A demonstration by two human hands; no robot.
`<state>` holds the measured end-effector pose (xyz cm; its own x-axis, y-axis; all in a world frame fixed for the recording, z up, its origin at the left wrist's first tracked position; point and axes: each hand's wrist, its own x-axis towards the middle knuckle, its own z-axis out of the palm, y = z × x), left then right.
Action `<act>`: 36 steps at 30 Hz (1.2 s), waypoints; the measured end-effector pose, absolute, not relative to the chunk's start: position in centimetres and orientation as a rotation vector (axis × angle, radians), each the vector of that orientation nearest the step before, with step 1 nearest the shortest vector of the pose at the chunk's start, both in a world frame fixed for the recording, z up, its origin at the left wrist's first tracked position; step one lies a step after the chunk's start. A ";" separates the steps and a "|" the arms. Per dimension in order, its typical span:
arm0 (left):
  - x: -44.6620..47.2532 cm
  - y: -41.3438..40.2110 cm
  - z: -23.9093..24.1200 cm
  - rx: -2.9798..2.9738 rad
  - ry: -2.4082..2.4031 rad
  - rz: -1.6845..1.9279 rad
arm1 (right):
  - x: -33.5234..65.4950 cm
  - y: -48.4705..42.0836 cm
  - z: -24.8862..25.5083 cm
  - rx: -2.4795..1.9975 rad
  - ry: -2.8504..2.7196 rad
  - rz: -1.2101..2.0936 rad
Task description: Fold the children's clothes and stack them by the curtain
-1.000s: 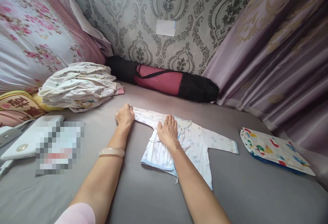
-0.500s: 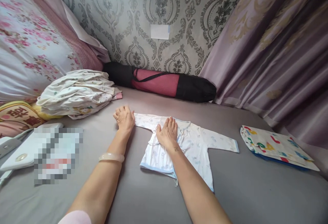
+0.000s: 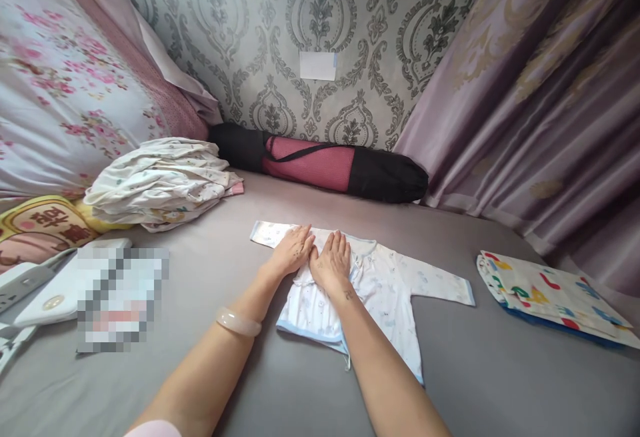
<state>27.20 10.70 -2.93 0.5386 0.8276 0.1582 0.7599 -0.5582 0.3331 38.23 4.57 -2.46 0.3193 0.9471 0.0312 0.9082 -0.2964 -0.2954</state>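
A white baby shirt [image 3: 385,297] with pale blue trim and a small print lies spread on the grey bedsheet, both sleeves stretched out sideways. My left hand [image 3: 296,250] rests flat with its fingers out where the left sleeve meets the body of the shirt. Right beside it, my right hand [image 3: 331,262] lies palm down on the upper chest, fingers extended. Both hands touch the cloth and hold nothing. A thin tie hangs from the shirt's lower hem. The cloth beneath my palms is hidden.
A black and pink long bag [image 3: 310,165] lies along the wall. Crumpled printed cloth [image 3: 160,183] and a yellow cushion [image 3: 45,227] sit at left, near a white power strip [image 3: 23,283] and a blurred packet [image 3: 123,303]. Folded letter-print cloth [image 3: 555,297] lies at right.
My left hand has moved right, from the cuff of the left sleeve to the shirt's shoulder, and its fingers have flattened. My right hand stays on the chest.
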 end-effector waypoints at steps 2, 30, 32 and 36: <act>26.8 10.6 -3.1 2.567 1.498 0.362 | 38.2 4.6 -2.5 -2.337 -1.679 0.203; 21.1 12.7 -3.1 2.075 2.130 0.653 | 38.6 4.9 -2.6 -2.311 -1.670 0.255; 20.6 12.9 -2.8 1.996 2.080 0.792 | 39.0 5.2 -2.0 -2.286 -1.639 0.350; 18.7 12.8 -1.9 1.876 1.857 0.943 | 40.0 4.7 0.5 -2.202 -1.628 0.519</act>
<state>18.73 12.78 -1.94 -0.0728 0.9733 0.2176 0.7498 -0.0905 0.6555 40.01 4.69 0.50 0.2719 0.9588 -0.0824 0.8297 -0.2770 -0.4847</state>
